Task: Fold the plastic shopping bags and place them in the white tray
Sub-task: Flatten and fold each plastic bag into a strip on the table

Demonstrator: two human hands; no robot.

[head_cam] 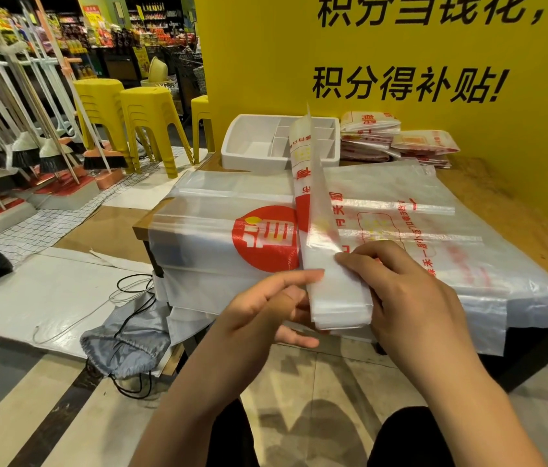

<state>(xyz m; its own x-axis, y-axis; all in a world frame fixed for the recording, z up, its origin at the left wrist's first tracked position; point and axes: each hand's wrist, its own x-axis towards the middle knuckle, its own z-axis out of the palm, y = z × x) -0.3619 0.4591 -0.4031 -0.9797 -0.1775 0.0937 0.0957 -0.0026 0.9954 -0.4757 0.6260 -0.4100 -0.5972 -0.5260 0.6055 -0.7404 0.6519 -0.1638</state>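
A translucent plastic shopping bag [313,203], folded into a long narrow strip with red print, stands up on edge from my hands toward the white tray [249,153]. My left hand [266,305] holds the strip's near end from the left, forefinger stretched along it. My right hand [400,291] grips that end from the right, fingers curled over the folded layers. Beneath lies a flat stack of unfolded bags [232,237] with a red round logo, covering the wooden table [501,203]. The tray has several compartments, and those in view look bare.
A pile of folded bags [397,139] lies at the back right against a yellow wall. Yellow stools [151,119] and a broom rack [26,143] stand on the left. A grey drawstring bag [124,342] and cords lie on the floor by the table's left corner.
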